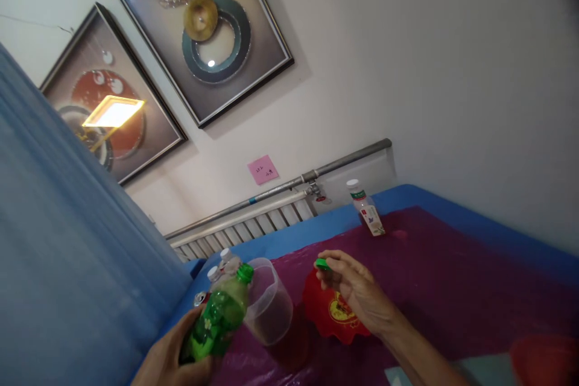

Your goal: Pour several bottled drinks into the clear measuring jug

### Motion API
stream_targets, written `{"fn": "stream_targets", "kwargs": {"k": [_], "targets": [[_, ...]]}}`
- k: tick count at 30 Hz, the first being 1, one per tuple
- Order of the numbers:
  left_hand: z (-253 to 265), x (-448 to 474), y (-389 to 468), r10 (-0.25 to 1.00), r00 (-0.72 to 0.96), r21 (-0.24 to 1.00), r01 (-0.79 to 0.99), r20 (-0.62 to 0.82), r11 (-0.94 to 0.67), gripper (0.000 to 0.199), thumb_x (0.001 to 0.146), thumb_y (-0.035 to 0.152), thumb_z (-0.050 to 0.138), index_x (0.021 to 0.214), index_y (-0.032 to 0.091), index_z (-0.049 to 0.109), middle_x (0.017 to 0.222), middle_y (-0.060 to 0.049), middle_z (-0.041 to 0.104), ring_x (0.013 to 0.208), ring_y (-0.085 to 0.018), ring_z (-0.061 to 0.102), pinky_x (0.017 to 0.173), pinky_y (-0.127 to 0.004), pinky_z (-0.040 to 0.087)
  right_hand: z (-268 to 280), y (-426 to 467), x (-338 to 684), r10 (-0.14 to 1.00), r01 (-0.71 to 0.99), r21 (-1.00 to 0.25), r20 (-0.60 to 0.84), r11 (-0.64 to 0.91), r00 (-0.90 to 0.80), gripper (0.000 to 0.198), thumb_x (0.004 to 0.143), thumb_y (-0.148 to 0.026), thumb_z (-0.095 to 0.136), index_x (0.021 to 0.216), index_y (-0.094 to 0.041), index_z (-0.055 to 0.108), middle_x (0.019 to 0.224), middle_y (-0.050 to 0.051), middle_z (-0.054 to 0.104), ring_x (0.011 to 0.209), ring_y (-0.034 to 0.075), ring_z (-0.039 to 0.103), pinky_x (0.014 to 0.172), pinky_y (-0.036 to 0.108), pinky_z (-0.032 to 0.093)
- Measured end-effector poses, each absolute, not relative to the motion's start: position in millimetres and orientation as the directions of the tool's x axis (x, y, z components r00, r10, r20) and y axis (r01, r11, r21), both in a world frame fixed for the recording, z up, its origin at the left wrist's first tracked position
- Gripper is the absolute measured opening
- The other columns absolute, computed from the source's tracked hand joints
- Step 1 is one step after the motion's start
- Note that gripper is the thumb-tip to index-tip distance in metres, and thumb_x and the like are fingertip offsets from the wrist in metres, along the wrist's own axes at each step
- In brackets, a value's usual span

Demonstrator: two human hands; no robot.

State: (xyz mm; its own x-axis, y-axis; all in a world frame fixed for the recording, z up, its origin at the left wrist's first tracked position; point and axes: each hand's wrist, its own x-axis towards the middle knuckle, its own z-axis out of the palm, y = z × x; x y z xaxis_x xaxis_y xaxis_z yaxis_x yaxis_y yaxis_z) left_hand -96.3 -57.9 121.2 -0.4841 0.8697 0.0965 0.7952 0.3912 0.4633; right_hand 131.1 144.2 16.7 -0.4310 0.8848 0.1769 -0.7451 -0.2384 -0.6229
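- My left hand (pixel 169 357) is wrapped around the green bottle (pixel 218 315), low at the near edge of the table, fingers closed on its lower body.
- The bottle is tilted, neck pointing up and away, just beside the rim of the clear plastic cup (pixel 270 300).
- My right hand (pixel 357 292) hovers over the table, thumb and forefinger pinching the green cap (pixel 322 264).
- Risk as I see it: the bottle is open and leaning, so a slack grip or a bit more tilt could slop drink onto the cover rather than into the cup.
- The cup looks light; a nudge from the bottle neck could tip it.
- The cap is held only by my fingertips and could drop and roll.
- Surface: a glossy purple cover (pixel 452 277) over a blue table (pixel 474 217), with a red decoration (pixel 335 313) under my right hand.
- A small white-capped bottle (pixel 366 208) stands well apart at the far edge.
- Room: pale wall, two framed pictures (pixel 212 36), a pink note (pixel 263 169), a radiator (pixel 244 226), a blue curtain (pixel 67 253) on my left.
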Motion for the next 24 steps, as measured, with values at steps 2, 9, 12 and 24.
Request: {"fn": "stream_targets", "kwargs": {"k": [2, 9, 12, 24], "targets": [[135.3, -101.9, -48.3, 0.861, -0.494, 0.223, 0.859, 0.12, 0.462, 0.055, 0.068, 0.033, 0.057, 0.121, 0.02, 0.062, 0.097, -0.005, 0.073, 0.089, -0.024, 0.067, 0.08, -0.029, 0.051, 16.5, 145.0, 131.6, 0.886, -0.742, -0.629, 0.178, -0.233, -0.428, 0.036, 0.053, -0.041, 0.088, 0.077, -0.018, 0.073, 0.071, 0.004, 0.071, 0.066, 0.017, 0.064, 0.06, 0.027, 0.047], [152.4, -114.9, -20.2, 0.877, -0.453, -0.38, 0.791, 0.162, 0.479, 0.059, 0.072, 0.024, 0.052, 0.13, 0.021, 0.058, 0.117, -0.01, 0.069, 0.107, -0.034, 0.059, 0.089, -0.045, 0.043, 13.3, 147.4, 132.3, 0.898, -0.736, -0.635, 0.148, -0.234, -0.414, 0.038, 0.051, -0.042, 0.089, 0.077, -0.019, 0.073, 0.07, 0.003, 0.071, 0.066, 0.017, 0.064, 0.059, 0.027, 0.046], [161.8, -106.4, -11.4, 0.891, -0.415, -0.518, 0.73, 0.182, 0.446, 0.058, 0.073, 0.018, 0.049, 0.129, 0.024, 0.059, 0.114, -0.009, 0.07, 0.106, -0.034, 0.06, 0.088, -0.045, 0.041, 13.1, 147.7, 132.6, 0.894, -0.728, -0.643, 0.148, -0.238, -0.422, 0.038, 0.051, -0.042, 0.089, 0.077, -0.019, 0.073, 0.072, 0.004, 0.071, 0.066, 0.017, 0.064, 0.059, 0.028, 0.046], [168.9, -65.1, 18.9, 0.954, -0.281, -0.652, 0.704, 0.107, 0.281, 0.04, 0.081, 0.015, 0.046, 0.115, 0.021, 0.066, 0.11, -0.011, 0.069, 0.112, -0.034, 0.056, 0.104, -0.053, 0.025, 12.8, 147.8, 132.1, 0.901, -0.7, -0.685, 0.154, -0.199, -0.406, 0.035, 0.054, -0.041, 0.086, 0.077, -0.018, 0.072, 0.07, 0.003, 0.07, 0.065, 0.017, 0.064, 0.058, 0.027, 0.046]]}}
